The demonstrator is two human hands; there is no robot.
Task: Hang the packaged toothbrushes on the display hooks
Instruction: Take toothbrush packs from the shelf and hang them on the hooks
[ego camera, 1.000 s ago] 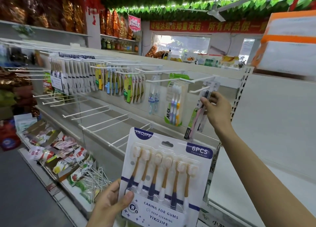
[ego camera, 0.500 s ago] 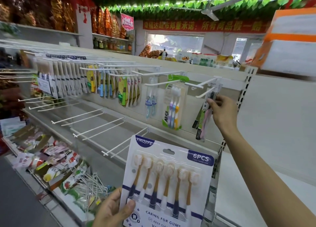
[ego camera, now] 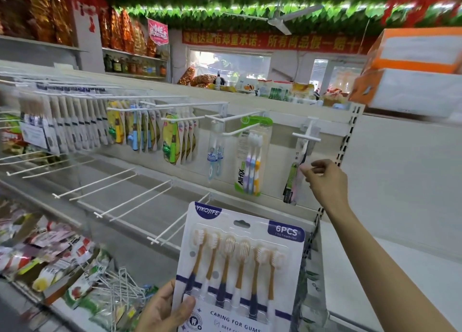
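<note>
My left hand point(ego camera: 162, 311) grips the bottom left corner of a large white six-brush toothbrush card point(ego camera: 240, 264), held upright low in the middle of the view. A slim black-and-pink toothbrush pack point(ego camera: 291, 181) hangs from the rightmost white display hook point(ego camera: 306, 137). My right hand point(ego camera: 327, 181) reaches up to it, thumb and forefinger pinched on its right edge about halfway down. To the left, a three-brush pack point(ego camera: 252, 161) and several other packs hang on the upper row of hooks.
A lower row of bare white hooks point(ego camera: 100, 184) sticks out toward me. Below left lie boxes of packaged goods point(ego camera: 50, 261) and a heap of loose wire hooks point(ego camera: 120, 286). Orange-and-white cartons point(ego camera: 412, 69) sit at the upper right.
My right hand has slid the slim pack back along the rightmost hook and moved from its top down to its middle. The view shifted right; the six-brush card stays in my left hand.
</note>
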